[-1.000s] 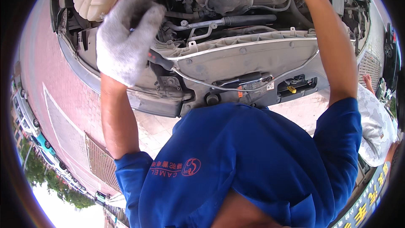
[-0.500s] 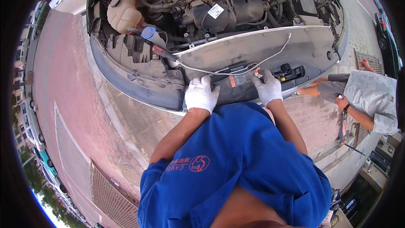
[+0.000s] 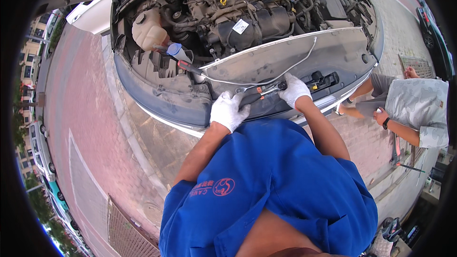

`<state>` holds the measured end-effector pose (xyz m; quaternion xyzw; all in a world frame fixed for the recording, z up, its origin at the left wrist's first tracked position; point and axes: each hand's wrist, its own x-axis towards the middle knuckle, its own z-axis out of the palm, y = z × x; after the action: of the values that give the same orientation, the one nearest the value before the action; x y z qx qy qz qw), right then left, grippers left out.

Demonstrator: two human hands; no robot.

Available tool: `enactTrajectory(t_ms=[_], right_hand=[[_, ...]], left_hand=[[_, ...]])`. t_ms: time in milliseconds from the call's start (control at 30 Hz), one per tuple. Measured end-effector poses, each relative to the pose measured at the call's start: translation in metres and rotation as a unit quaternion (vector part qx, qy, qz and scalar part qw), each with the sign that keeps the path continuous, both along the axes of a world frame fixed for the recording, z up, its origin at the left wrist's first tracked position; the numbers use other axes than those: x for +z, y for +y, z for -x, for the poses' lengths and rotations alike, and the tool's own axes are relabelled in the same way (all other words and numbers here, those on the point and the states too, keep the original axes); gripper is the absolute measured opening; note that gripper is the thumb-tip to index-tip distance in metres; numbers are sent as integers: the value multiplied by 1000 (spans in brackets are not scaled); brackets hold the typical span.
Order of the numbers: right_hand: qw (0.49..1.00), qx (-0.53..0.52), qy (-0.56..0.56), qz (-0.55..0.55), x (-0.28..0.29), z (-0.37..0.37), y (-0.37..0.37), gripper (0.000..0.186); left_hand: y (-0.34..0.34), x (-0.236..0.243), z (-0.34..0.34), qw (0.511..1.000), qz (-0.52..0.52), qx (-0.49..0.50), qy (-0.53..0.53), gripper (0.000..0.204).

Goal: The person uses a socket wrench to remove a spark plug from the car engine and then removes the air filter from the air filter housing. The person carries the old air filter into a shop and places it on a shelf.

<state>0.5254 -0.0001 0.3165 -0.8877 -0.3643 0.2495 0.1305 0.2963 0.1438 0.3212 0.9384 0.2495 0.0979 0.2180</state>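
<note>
Paving [image 3: 88, 81] flanks a dusty panel [image 3: 266, 62] bearing tools [image 3: 190, 67].

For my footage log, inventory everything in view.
Ratchet wrench: one, black and silver, picture centre.
Ring-ended tool: one, silver, beside it.
Bent rod tool: one, silver, red-black handle, across front panel.
Front panel: one, grey, before engine.
Engine: one, dark, bay centre.
Reservoir: one, beige, bay's left.
Bystander: one, grey shirt, right.
Parked vehicles: several, mixed colours, edges.
Work shirt: one, blue, bottom.
Left hand: one, white-gloved, near handle.
Right hand: one, white-gloved, near ratchet's head.
</note>
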Motion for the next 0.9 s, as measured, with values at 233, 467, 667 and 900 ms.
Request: enactTrajectory(t_ms=[233,467,667,900], right_hand=[[999,35,-13,-18,11,9,-11,45],[836,-174,415,-316,29,7,-22,42],[775,-212,461,-376,80,6,94,29],[978,-29,179,-100,90,-148,232,28]], left_hand=[[0,12,-6,976,37,-128,174,46],[3,25,-8,981,171,-82,47,47],[19,31,-88,960,271,-12,-62,55],[214,52,-199,956,286,34,-47,44]])
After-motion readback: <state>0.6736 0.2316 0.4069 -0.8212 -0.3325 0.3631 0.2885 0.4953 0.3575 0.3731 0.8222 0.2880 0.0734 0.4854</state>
